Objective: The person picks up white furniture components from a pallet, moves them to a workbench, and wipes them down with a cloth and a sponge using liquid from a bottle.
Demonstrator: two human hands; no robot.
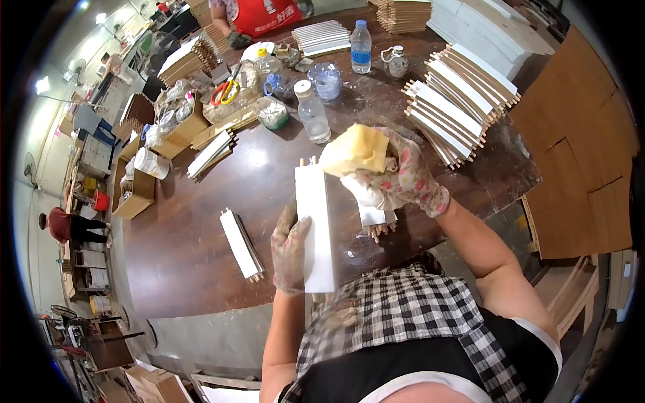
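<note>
I read this as the wiping step: the white wooden panel [314, 225] stands on edge on the dark brown counter [188, 248], just in front of my body, and I am cleaning along its top end. My left hand [289, 247], in a stained work glove, lies flat and open against the panel's left face, steadying rather than gripping it. My right hand [403, 176], in a flowered glove, is closed around a yellow sponge [354, 149] bunched with a white cloth [366, 191], and the sponge touches the panel's far upper corner. The next move, as I judge it, calls for drawing the sponge along the edge while the left hand keeps the panel upright, since it could tip.

The panel is long, narrow and painted white, with short wooden dowels poking from its far end.

Just right of the panel, under the right hand, lies another white piece with dowels [376, 221]. Left of the panel, a pair of slim white slats [242, 243] lies flat. Beyond the panel stands a clear plastic bottle [313, 111], and to the panel's far right a fanned stack of white-faced slats [460, 101].
</note>
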